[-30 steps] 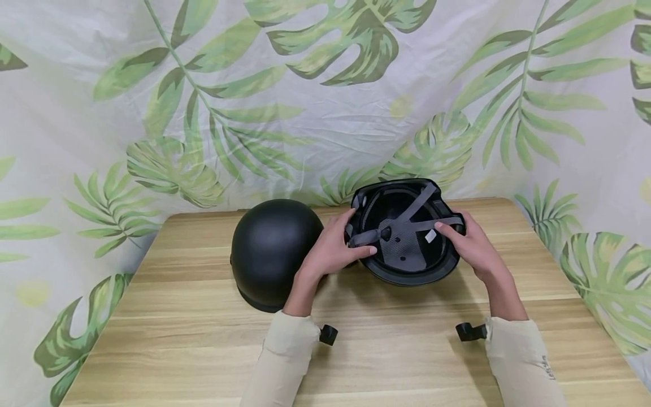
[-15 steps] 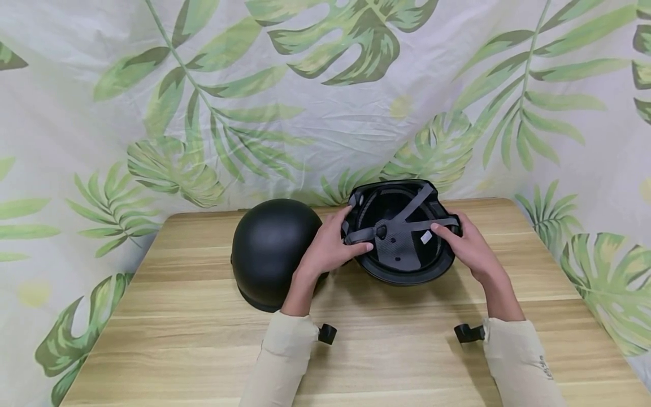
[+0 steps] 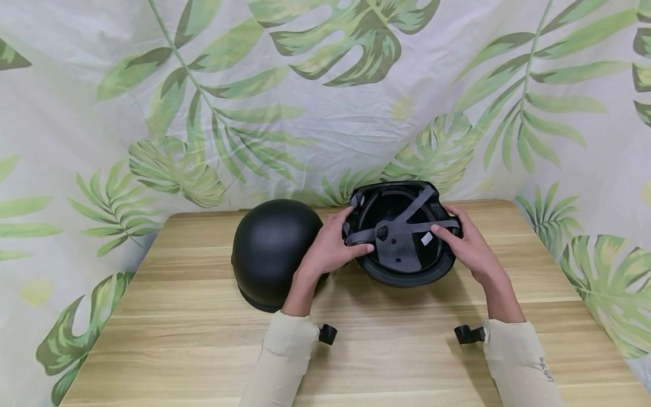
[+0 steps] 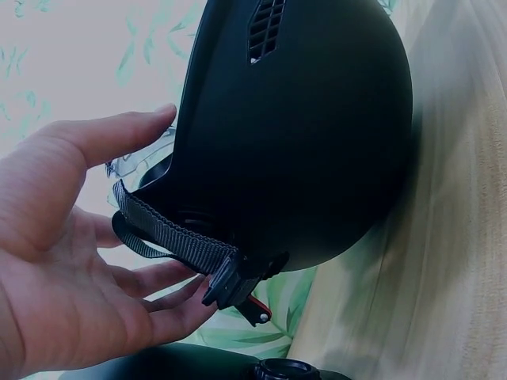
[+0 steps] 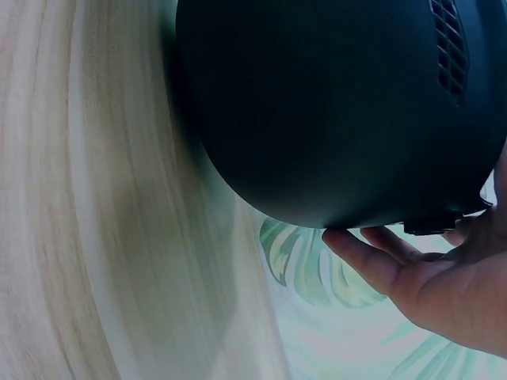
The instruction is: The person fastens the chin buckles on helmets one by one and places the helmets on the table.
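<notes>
A black helmet (image 3: 405,278) stands tipped up over the table, its hollow inside turned toward me. Grey straps (image 3: 417,226) cross its lining, and a small white label (image 3: 426,238) shows inside. My left hand (image 3: 330,244) grips the left side of the rim, thumb over the edge. On the opposite side, my right hand (image 3: 472,246) holds the rim with its thumb on a strap. The left wrist view shows a webbing strap and a black buckle (image 4: 234,279) by the left fingers. In the right wrist view, fingertips touch the smooth shell (image 5: 333,119) from outside.
A second black helmet (image 3: 274,249) sits dome up just left of the held one, partly behind my left forearm. The wooden table (image 3: 193,345) ends at a leaf-printed cloth (image 3: 325,130) behind. Black wrist mounts (image 3: 469,333) stick out from both sleeves.
The held helmet and both hands have shifted slightly left since one second ago, with almost no movement in the last half second. Both hands keep their hold; the other helmet stays put.
</notes>
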`<state>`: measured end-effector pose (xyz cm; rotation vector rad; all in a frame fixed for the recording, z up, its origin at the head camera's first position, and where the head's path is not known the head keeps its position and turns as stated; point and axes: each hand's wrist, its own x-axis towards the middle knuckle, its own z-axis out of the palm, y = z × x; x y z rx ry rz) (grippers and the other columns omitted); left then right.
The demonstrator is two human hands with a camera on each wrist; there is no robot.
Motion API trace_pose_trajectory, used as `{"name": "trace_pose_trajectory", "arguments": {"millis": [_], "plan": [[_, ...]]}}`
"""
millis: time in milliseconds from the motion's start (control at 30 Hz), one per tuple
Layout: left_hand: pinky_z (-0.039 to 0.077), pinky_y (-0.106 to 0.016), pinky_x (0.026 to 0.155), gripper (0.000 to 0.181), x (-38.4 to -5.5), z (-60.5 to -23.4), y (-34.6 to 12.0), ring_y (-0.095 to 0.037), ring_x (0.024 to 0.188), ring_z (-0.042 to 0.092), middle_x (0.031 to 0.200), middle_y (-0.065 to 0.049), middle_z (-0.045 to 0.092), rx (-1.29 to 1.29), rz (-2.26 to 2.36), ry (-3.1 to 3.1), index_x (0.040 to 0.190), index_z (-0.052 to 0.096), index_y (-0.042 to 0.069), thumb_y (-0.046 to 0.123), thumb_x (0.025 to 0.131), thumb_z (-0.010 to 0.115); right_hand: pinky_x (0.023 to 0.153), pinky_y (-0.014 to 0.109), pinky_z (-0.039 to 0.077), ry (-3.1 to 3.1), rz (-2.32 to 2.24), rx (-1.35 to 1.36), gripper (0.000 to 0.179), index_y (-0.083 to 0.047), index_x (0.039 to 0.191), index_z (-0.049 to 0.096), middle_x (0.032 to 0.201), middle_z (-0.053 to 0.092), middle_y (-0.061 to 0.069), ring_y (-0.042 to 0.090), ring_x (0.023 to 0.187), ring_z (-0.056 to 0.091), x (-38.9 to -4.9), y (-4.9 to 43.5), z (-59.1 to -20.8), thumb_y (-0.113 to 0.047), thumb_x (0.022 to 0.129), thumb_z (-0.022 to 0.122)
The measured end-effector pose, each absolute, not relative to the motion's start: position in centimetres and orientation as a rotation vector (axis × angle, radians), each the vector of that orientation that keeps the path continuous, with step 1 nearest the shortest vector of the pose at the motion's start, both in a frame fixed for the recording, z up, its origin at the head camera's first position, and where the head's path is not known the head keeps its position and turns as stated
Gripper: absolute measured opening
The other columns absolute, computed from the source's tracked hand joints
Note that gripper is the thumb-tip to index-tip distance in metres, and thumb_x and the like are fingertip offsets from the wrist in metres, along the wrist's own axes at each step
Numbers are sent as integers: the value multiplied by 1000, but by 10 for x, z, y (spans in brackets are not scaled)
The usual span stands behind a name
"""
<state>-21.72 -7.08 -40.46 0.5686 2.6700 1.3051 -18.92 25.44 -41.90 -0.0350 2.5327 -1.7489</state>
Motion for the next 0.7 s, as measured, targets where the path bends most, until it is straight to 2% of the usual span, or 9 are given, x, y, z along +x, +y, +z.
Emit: {"name": "trace_pose_trajectory", "arguments": {"millis": [100,300,400,567,700], "plan": [[41,-61,115,97,-216,-404,-70,-42,150,41,166,-20,34,577,1303,2675,169,29,18,42,91,83,88,13,48,2552,-1728,-41,81,-14,171,17,162,37,26,28,130,52,-189,256,-419,-43,109,59],[41,-60,116,98,-215,-403,-68,-40,151,39,166,-19,35,602,1317,2682,168,31,20,44,90,85,88,13,48,2547,-1739,-24,76,-14,171,19,157,44,26,14,119,56,-190,260,-421,-42,110,56],[42,-59,116,99,-213,-402,-68,-39,151,39,166,-19,35,606,1341,2686,168,31,20,42,89,86,88,13,47,2548,-1736,-19,76,-13,171,18,157,45,26,11,119,56,-191,259,-422,-40,111,56],[42,-59,115,98,-211,-400,-67,-39,151,40,166,-18,35,577,1360,2703,168,32,20,40,89,87,90,13,46,2548,-1738,-28,75,-12,170,19,158,44,26,21,127,54,-191,257,-422,-39,111,56],[43,-60,114,97,-211,-399,-68,-40,150,41,166,-18,35,557,1339,2702,168,33,20,38,89,87,87,11,46,2622,-1721,-39,70,-7,167,29,161,41,26,31,133,51,-188,258,-421,-36,110,57]]}}
